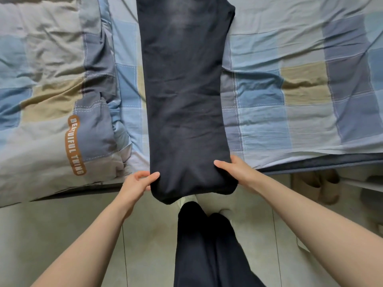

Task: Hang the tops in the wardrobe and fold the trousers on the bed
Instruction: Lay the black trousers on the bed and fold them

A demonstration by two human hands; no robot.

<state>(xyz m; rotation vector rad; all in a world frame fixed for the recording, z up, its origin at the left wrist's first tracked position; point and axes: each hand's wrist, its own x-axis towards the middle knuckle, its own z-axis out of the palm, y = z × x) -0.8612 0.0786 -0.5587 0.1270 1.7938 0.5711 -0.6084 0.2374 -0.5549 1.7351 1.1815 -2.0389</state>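
While the dark trousers (184, 96) lie lengthwise across the bed (290, 83), folded leg on leg, their near end hangs just over the bed's front edge. At that end the left hand (137, 183) pinches the left corner of the cloth between thumb and curled fingers, and the right hand (233, 169) grips the right corner, thumb on top of the cloth. A rumpled checked quilt (45, 96) with brown lettering lies along the left part of the bed, just beside the trousers. Under the bed's right edge, slippers (323, 185) stand on the tiled floor (145, 235).
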